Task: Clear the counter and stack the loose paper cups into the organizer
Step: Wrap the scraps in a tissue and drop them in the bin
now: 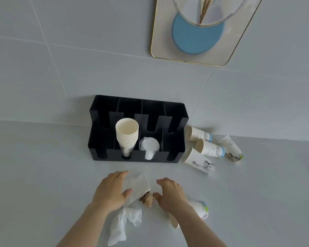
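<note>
A black organizer (175,122) stands against the wall, holding a stack of paper cups (127,134) and some white lids (149,145). Several loose printed paper cups (209,148) lie on their sides to its right. Another cup (201,209) lies under my right forearm. My left hand (111,189) grips a folded white napkin (137,184). My right hand (171,193) hovers open just right of it. Between the two hands lies a small brown scrap (147,200). A crumpled white tissue (123,223) lies below my left wrist.
The pale grey counter (43,175) meets a tiled wall behind the organizer. At the upper right hangs a gold-rimmed panel (162,36) with a blue disc and a clear bowl shape.
</note>
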